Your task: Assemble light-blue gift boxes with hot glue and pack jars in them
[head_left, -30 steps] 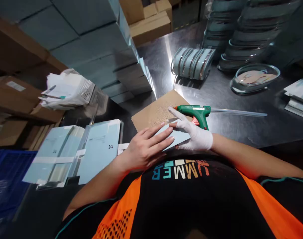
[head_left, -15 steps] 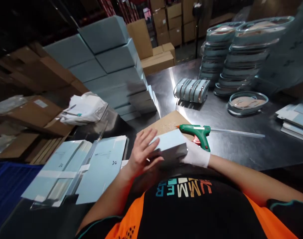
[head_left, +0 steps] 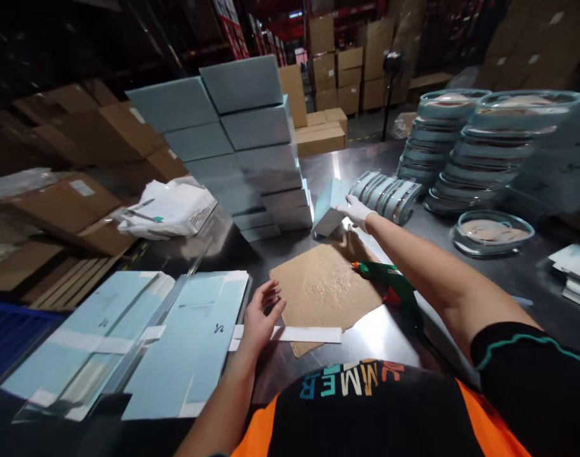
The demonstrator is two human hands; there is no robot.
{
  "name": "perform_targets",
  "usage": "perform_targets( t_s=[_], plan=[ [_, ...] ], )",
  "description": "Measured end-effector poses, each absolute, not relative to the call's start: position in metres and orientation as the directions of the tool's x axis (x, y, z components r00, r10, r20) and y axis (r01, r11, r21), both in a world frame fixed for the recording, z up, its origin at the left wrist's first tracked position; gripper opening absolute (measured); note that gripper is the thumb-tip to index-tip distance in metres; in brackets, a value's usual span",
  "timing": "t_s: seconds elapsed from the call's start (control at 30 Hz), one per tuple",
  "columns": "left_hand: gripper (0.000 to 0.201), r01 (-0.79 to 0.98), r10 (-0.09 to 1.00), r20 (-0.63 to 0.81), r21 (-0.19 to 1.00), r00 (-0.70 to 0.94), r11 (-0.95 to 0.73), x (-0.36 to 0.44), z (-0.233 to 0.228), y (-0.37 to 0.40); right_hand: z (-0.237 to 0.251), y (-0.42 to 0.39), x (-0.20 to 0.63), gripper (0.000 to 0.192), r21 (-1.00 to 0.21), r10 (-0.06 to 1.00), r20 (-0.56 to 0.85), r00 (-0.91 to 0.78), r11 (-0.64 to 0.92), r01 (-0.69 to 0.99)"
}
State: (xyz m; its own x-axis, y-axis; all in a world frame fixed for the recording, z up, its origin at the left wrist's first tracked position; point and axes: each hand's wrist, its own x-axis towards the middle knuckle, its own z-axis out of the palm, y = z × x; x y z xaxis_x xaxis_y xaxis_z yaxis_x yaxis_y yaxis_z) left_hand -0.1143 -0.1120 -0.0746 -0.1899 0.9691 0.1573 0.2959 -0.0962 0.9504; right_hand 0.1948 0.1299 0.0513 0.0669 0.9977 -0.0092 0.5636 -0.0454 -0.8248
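My right hand point(head_left: 357, 211), in a white glove, grips a light-blue box point(head_left: 326, 206) at its right side. The box is tilted and sits beside the foot of a tall stack of similar boxes point(head_left: 251, 95). My left hand point(head_left: 262, 317) is bare, with nothing in it and its fingers loosely bent and apart. It hovers near the left edge of a cardboard sheet point(head_left: 313, 289) spotted with dried glue, close to a white strip point(head_left: 309, 334). Under my right forearm lies a green hot glue gun point(head_left: 387, 276), partly hidden, its orange tip over the cardboard.
Flat light-blue panels point(head_left: 189, 343) lie at left, below a white plastic-lined basket point(head_left: 175, 206). Oval clear-lidded cases point(head_left: 504, 146) are piled at right, with one single case point(head_left: 492, 231) in front. A row of curved blue cases point(head_left: 389, 193) stands behind my right hand.
My right hand has carried the box forward, from in front of my chest to beside the stack. My left hand has come off the box and moved down slightly. The view has tilted up.
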Motion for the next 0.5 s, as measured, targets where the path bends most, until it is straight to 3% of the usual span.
perform_targets(
  t_s=[0.2, 0.33, 0.5],
  plan=[
    [0.061, 0.414, 0.962, 0.187, 0.906, -0.198, -0.091, -0.145, -0.059, -0.126, 0.043, 0.146, 0.184, 0.046, -0.753, 0.997, -0.019, 0.07, -0.06, 0.655],
    [0.063, 0.437, 0.95, 0.195, 0.897, -0.244, -0.072, -0.155, -0.055, -0.126, 0.045, 0.162, 0.184, 0.051, -0.684, 0.994, -0.052, 0.098, -0.107, 0.722],
    [0.058, 0.582, 0.918, 0.261, 0.812, -0.3, -0.04, -0.163, -0.048, -0.13, 0.035, 0.181, 0.197, 0.037, -0.537, 0.983, -0.097, 0.155, -0.183, 0.823]
  ],
)
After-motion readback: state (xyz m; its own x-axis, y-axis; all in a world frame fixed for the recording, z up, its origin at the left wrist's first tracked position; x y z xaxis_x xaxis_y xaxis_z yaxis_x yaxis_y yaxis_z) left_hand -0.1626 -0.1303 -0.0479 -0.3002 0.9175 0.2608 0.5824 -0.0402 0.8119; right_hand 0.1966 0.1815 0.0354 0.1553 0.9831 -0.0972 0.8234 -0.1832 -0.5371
